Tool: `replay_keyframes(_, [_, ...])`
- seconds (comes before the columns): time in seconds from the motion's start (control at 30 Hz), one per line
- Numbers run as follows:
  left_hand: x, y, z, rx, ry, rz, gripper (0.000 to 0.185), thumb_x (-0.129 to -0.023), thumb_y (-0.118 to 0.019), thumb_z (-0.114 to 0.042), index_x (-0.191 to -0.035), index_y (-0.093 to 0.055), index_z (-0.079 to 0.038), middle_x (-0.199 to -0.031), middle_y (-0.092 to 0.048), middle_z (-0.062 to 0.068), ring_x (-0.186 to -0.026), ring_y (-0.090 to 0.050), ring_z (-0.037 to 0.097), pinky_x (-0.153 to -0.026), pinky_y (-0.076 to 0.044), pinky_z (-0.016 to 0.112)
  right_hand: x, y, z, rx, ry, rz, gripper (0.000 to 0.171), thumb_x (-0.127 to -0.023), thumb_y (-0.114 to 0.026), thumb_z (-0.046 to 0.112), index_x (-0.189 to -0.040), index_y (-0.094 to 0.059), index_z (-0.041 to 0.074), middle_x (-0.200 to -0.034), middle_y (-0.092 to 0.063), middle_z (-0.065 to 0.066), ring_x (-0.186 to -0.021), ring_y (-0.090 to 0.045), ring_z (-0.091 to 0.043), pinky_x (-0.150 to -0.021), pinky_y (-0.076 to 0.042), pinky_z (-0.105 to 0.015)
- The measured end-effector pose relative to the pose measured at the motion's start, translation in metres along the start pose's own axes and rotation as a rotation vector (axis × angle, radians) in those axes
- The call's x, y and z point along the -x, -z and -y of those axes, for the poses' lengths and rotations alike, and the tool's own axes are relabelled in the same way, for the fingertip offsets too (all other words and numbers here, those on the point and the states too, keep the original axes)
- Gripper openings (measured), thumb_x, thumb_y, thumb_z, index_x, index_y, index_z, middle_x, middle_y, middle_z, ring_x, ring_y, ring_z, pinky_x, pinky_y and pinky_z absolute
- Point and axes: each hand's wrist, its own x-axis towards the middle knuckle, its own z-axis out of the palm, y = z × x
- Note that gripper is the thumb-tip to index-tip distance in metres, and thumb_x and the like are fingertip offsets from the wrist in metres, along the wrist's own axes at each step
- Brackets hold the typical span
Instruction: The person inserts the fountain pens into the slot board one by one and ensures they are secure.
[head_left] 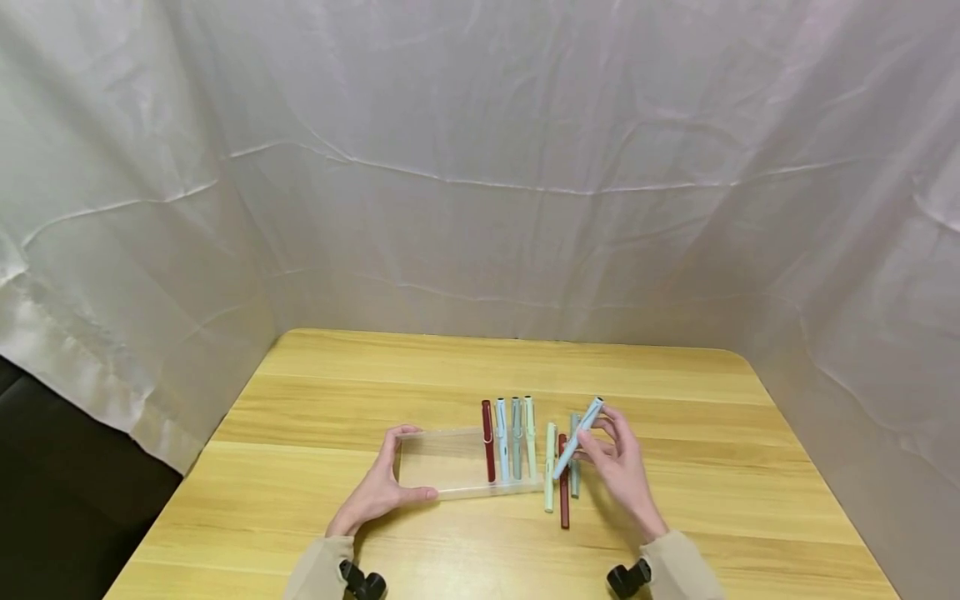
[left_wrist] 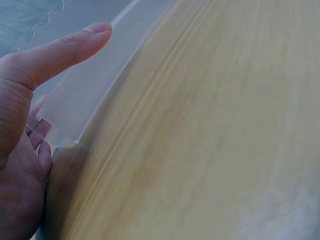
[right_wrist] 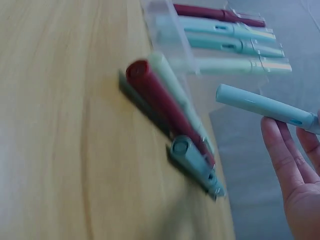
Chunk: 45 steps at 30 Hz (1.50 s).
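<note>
From the head view we see our left hand [head_left: 378,492] bracing the near-left end of a clear plastic tray [head_left: 450,462] on the wooden table [head_left: 375,367], thumb along its front edge and fingers curved round its left end. Four pens lie side by side in the tray's right part: a dark red pen [head_left: 488,440], then a pale blue, a grey-blue and a pale green one. Our right hand [head_left: 622,467] pinches a light blue pen [head_left: 577,437] in its fingertips, tilted, above three loose pens [head_left: 561,483] lying just right of the tray. From the left wrist we see the thumb [left_wrist: 65,50] stretched along the tray's frosted rim [left_wrist: 90,95], other fingers behind the wall. From the right wrist the light blue pen [right_wrist: 260,106] rests across nearly straight fingers [right_wrist: 280,150]; a red, a pale green and a grey-blue pen lie blurred on the table, with the four in the tray beyond. We can read no writing or brand on any pen.
</note>
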Motion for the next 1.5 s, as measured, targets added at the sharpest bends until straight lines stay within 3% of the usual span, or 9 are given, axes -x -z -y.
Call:
replay_keyframes(0.2, [0.000, 0.000, 0.000, -0.003, 0.001, 0.001, 0.100, -0.066, -0.094, -0.022, -0.145, -0.033, -0.016, -0.153, -0.038, 0.015, -0.149, -0.028, 0.041, -0.120, -0.011, 0.074, -0.005, -0.020, 0.005, 0.063, 0.035, 0.012, 0.043, -0.097, -0.060, -0.002, -0.136, -0.043, -0.002, -0.105, -0.064, -0.007, -0.080, -0.074, -0.012, -0.074, -0.064, -0.042])
replay_keyframes(0.43, [0.000, 0.000, 0.000, 0.001, -0.010, 0.004, 0.100, -0.066, -0.094, -0.022, -0.145, -0.032, -0.015, -0.153, -0.038, 0.015, -0.149, -0.027, 0.042, -0.119, -0.011, 0.075, -0.009, -0.043, 0.011, 0.094, 0.041, 0.046, 0.044, -0.097, -0.060, -0.001, -0.136, -0.041, -0.005, -0.109, -0.057, -0.031, -0.081, -0.074, -0.011, -0.075, -0.065, -0.042])
replay_keyframes(0.73, [0.001, 0.001, -0.001, -0.008, -0.023, 0.008, 0.099, -0.067, -0.093, -0.022, -0.145, -0.032, -0.015, -0.152, -0.038, 0.015, -0.149, -0.027, 0.042, -0.118, -0.012, 0.076, -0.013, -0.065, 0.015, 0.087, 0.085, 0.106, 0.047, -0.096, -0.060, -0.003, -0.138, -0.040, -0.007, -0.112, -0.056, -0.038, -0.082, -0.072, -0.009, -0.074, -0.064, -0.044])
replay_keyframes(1.03, [0.000, 0.000, 0.000, -0.007, -0.018, 0.005, 0.099, -0.065, -0.094, -0.021, -0.144, -0.034, -0.015, -0.152, -0.039, 0.014, -0.147, -0.030, 0.041, -0.119, -0.011, 0.076, -0.014, -0.080, 0.017, 0.150, 0.123, 0.128, 0.048, -0.095, -0.063, 0.001, -0.137, -0.042, -0.007, -0.110, -0.061, -0.033, -0.082, -0.074, -0.032, -0.072, -0.064, -0.045])
replay_keyframes(1.33, [0.000, 0.000, 0.000, -0.010, -0.024, 0.002, 0.098, -0.066, -0.094, -0.021, -0.143, -0.035, -0.015, -0.151, -0.039, 0.014, -0.147, -0.030, 0.041, -0.119, -0.012, 0.075, -0.012, -0.095, 0.017, 0.184, 0.039, 0.127, 0.048, -0.095, -0.065, 0.003, -0.139, -0.044, 0.000, -0.113, -0.062, -0.027, -0.089, -0.073, -0.038, -0.076, -0.064, -0.042])
replay_keyframes(1.5, [-0.001, 0.000, 0.000, -0.007, -0.004, -0.002, 0.098, -0.065, -0.094, -0.021, -0.143, -0.035, -0.017, -0.152, -0.038, 0.013, -0.148, -0.029, 0.040, -0.120, -0.012, 0.074, -0.012, -0.102, 0.013, 0.200, 0.035, 0.139, 0.048, -0.096, -0.065, 0.006, -0.140, -0.044, 0.002, -0.114, -0.062, -0.024, -0.090, -0.073, -0.035, -0.076, -0.065, -0.041])
